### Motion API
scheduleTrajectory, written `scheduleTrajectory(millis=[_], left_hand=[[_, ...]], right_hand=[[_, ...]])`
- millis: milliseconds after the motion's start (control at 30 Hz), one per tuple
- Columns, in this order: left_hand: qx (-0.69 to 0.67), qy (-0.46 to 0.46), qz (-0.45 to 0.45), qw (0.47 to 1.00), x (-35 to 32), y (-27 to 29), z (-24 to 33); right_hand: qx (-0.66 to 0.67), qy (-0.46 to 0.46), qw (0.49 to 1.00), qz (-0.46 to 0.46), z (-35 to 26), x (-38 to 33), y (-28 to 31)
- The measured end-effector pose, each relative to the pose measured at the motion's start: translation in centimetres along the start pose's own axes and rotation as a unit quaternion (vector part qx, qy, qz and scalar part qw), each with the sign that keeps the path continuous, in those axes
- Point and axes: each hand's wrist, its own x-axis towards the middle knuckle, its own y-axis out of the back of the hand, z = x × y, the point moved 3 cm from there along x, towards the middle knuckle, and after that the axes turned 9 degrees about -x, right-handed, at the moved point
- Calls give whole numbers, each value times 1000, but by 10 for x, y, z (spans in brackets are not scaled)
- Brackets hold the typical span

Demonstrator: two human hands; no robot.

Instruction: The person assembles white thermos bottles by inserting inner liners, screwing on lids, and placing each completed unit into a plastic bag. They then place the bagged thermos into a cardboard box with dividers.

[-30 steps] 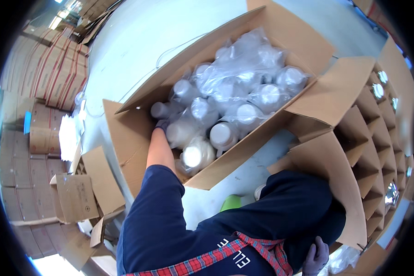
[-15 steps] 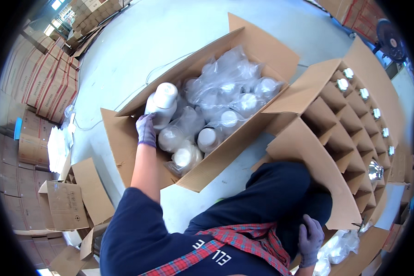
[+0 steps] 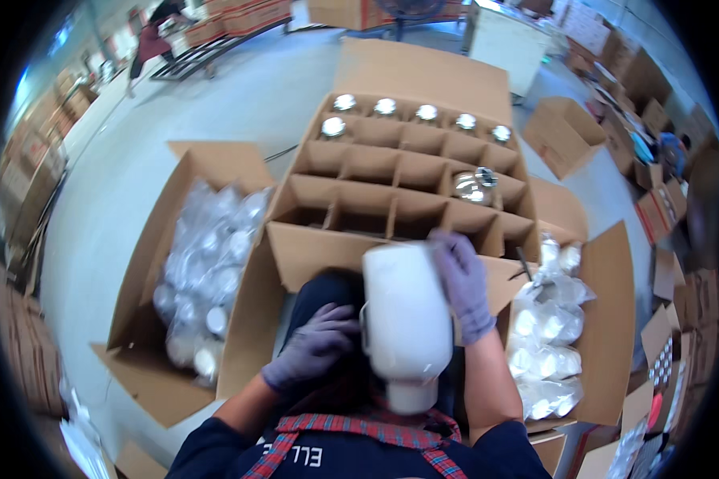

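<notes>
Grey floor [image 3: 240,104] carries cartons; right hand [image 3: 461,281] grips a white bottle [image 3: 406,323] near the divided carton [image 3: 399,172]; left hand [image 3: 311,351] loosely open beside it.

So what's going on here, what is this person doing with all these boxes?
A person in purple gloves holds a white plastic bottle over their lap. The right hand grips its side, while the left hand sits just beside it, fingers curled. Ahead stands a divided carton; its far cells hold shiny-capped bottles, the near cells look empty. An open box on the left and another on the right hold bagged white bottles.
</notes>
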Motion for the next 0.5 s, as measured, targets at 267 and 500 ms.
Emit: scheduleTrajectory(millis=[267,500], left_hand=[[-68,117,176,975,89,-1,-12],[-199,-7,186,962,102,3,-47]], right_hand=[[-250,246,935,-54,-31,-13,-27],[-460,-57,872,156,89,305,81]])
